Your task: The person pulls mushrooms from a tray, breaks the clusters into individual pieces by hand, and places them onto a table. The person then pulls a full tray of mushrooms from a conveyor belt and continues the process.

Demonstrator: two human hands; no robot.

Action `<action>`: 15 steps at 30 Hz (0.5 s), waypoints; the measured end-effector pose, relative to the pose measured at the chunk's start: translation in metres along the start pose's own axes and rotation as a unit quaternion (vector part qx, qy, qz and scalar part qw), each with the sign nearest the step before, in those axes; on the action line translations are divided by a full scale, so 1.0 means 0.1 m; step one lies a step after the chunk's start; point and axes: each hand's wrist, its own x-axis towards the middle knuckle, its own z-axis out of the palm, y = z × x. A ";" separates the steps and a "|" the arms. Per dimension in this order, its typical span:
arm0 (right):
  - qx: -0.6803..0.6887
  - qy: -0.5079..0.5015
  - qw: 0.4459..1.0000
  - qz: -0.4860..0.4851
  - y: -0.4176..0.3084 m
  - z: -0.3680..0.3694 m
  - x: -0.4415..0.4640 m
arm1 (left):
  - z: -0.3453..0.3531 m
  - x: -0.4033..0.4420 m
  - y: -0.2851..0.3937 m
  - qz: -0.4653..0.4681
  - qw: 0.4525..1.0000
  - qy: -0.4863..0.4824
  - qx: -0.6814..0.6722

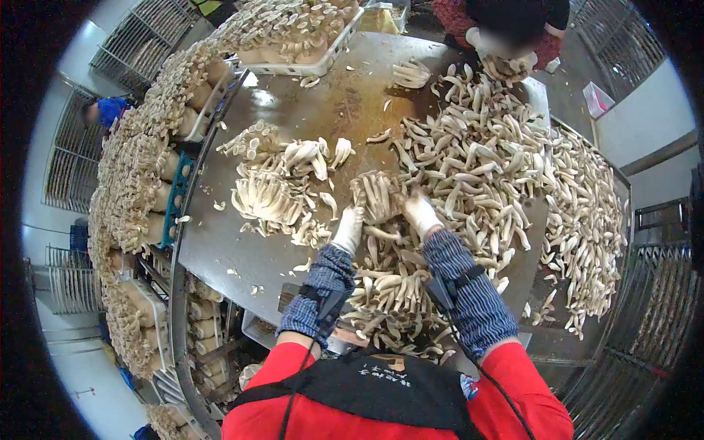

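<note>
In front of me, a cluster of pale, long-stemmed mushrooms [376, 196] is held between my two white-gloved hands. My left hand [349, 229] grips its left side, with the fingers partly hidden. At the right edge of the cluster, my right hand [421, 214] is closed on it, its fingertips slightly blurred. To the left lie more mushroom clumps [268, 196] and small broken pieces. A large heap of separate mushrooms [477, 161] spreads to the right, and further loose mushrooms [396, 290] lie below my hands.
The metal table [213, 253] carries everything. Across it a person [506, 51] in gloves handles mushrooms. Crates of uncut mushrooms line the left side, including a white crate [293, 68] and a teal crate [176, 198]. Another mushroom heap [583, 220] lies at the far right.
</note>
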 end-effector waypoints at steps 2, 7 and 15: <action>0.072 -0.117 0.988 0.073 -0.12 0.05 0.13 | 0.06 -0.17 0.11 -0.023 0.876 0.031 -0.481; 0.100 -0.025 0.977 -0.187 -0.19 -0.06 -0.43 | 0.01 -0.62 0.58 -0.022 0.784 0.016 -0.620; 0.084 0.069 0.945 -0.307 -0.35 -0.04 -1.12 | 0.14 -1.01 0.99 0.105 0.794 0.183 -0.570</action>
